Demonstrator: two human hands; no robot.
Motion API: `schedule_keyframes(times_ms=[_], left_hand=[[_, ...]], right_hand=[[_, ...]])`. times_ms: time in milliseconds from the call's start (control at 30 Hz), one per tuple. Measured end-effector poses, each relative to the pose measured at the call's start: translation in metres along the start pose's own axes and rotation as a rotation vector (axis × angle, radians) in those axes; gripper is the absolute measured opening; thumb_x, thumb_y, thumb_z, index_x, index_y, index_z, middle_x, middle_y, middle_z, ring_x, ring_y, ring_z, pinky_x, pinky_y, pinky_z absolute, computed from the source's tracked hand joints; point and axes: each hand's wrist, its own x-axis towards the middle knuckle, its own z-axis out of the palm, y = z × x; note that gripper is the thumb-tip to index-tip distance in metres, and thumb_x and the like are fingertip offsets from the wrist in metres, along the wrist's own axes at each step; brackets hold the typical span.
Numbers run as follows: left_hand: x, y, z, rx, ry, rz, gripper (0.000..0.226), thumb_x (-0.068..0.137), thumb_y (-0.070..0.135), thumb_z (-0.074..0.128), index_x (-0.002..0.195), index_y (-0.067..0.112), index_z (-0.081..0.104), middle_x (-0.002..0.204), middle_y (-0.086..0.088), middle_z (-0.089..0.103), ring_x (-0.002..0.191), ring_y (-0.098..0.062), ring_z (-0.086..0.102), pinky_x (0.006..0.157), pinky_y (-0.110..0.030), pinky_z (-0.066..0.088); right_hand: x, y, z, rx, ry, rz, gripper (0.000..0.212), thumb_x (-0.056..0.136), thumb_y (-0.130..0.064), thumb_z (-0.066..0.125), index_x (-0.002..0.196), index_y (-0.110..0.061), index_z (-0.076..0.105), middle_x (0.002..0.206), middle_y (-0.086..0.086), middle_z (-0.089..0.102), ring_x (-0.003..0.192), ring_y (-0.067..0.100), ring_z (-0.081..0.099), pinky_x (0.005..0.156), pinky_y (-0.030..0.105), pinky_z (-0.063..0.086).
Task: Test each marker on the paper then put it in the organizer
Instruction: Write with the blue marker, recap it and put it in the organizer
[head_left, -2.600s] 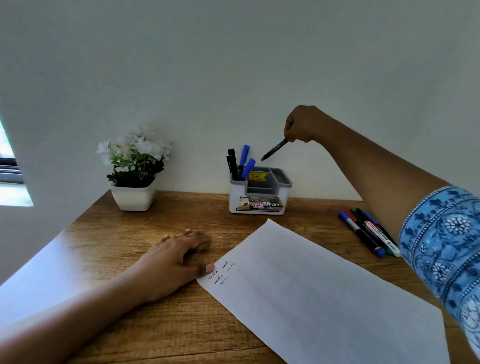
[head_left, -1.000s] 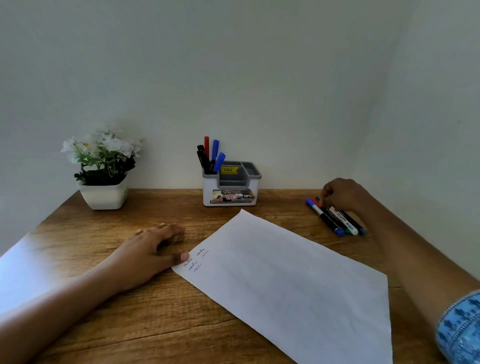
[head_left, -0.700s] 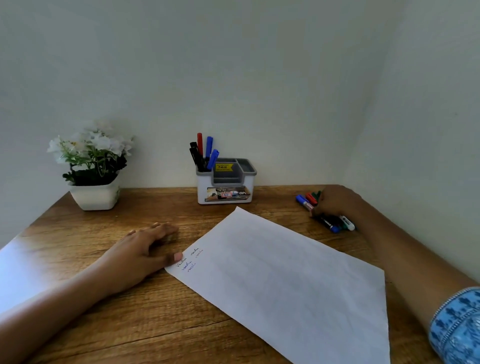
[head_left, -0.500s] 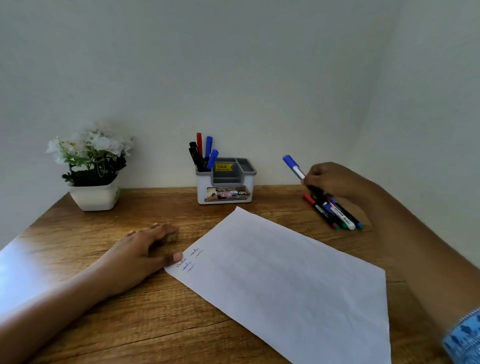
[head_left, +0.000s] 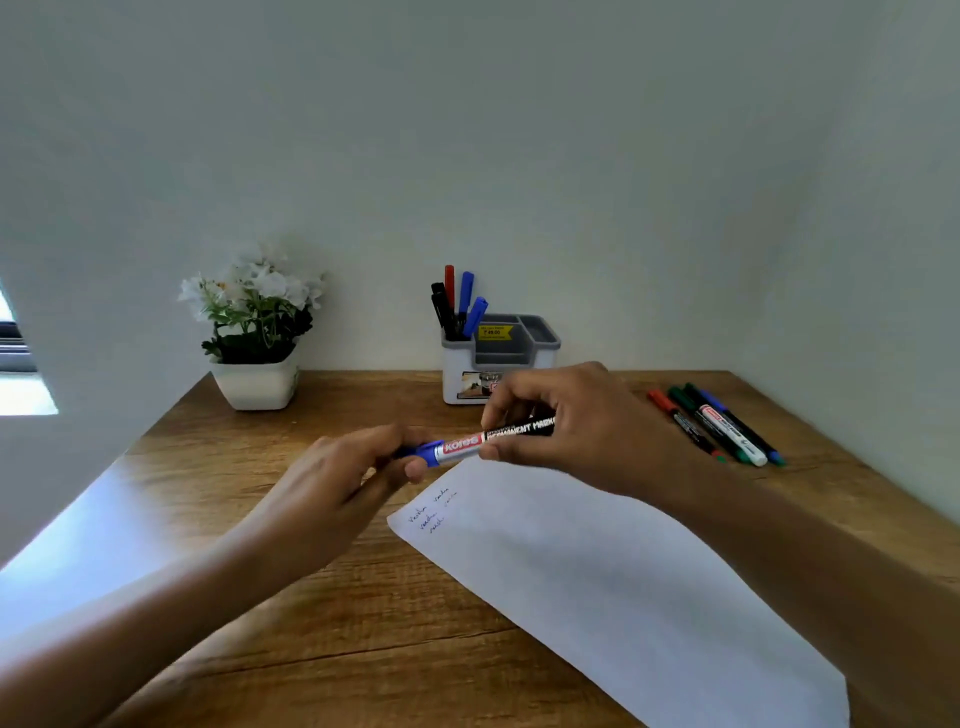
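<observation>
Currently both hands hold one Kores permanent marker (head_left: 485, 440) level above the paper's (head_left: 613, 577) far corner: left hand (head_left: 343, 478) gripping its blue cap, right hand (head_left: 566, 431) pinching the barrel, organizer (head_left: 460, 371) behind.

Left of centre: my white pot (head_left: 254, 385) of white flowers on the wooden desk (head_left: 395, 623), against the pale wall (head_left: 519, 156).

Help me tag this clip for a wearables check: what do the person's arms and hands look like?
Two bare hands: the left hand and right hand show no glove, ring or watch. The left forearm and right forearm are uncovered to the frame edge; no sleeve is in view.
</observation>
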Motion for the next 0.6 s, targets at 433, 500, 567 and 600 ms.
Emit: schedule_keyframes(times_ms=[433, 500, 567, 600], left_hand=[[0.002, 0.008, 0.002, -0.203, 0.042, -0.124, 0.018, 0.082, 0.046, 0.048, 0.085, 0.032, 0.058, 0.084, 0.015, 0.068, 0.072, -0.01, 0.06, 0.061, -0.014, 0.042], [0.003, 0.012, 0.002, -0.206, 0.063, -0.115, 0.018, 0.081, 0.046, 0.048, 0.083, 0.031, 0.058, 0.081, 0.015, 0.068, 0.07, -0.009, 0.061, 0.059, -0.013, 0.042], [0.003, 0.016, 0.001, -0.205, 0.097, -0.109, 0.018, 0.08, 0.047, 0.046, 0.081, 0.033, 0.057, 0.079, 0.015, 0.068, 0.067, -0.01, 0.06, 0.057, -0.017, 0.043], [0.003, 0.018, 0.001, -0.195, 0.112, -0.101, 0.019, 0.08, 0.048, 0.046, 0.081, 0.033, 0.057, 0.078, 0.015, 0.068, 0.066, -0.011, 0.06, 0.057, -0.02, 0.043]], right_hand=[[0.001, -0.009, 0.044, 0.966, 0.136, 0.33, 0.005, 0.084, -0.014, 0.067, 0.086, -0.016, 0.07, 0.065, 0.0, 0.068, 0.057, 0.012, 0.063, 0.053, 0.025, 0.056], [0.003, -0.007, 0.043, 0.955, 0.183, 0.332, 0.006, 0.084, -0.016, 0.066, 0.088, -0.013, 0.07, 0.062, -0.001, 0.066, 0.054, 0.011, 0.061, 0.052, 0.024, 0.054], [0.003, -0.009, 0.044, 0.988, 0.219, 0.36, 0.015, 0.084, -0.018, 0.067, 0.094, -0.007, 0.07, 0.061, 0.0, 0.065, 0.053, 0.011, 0.06, 0.051, 0.023, 0.053], [0.004, -0.009, 0.045, 1.002, 0.244, 0.379, 0.018, 0.084, -0.019, 0.067, 0.095, -0.005, 0.07, 0.061, 0.0, 0.065, 0.053, 0.01, 0.06, 0.05, 0.022, 0.052]])
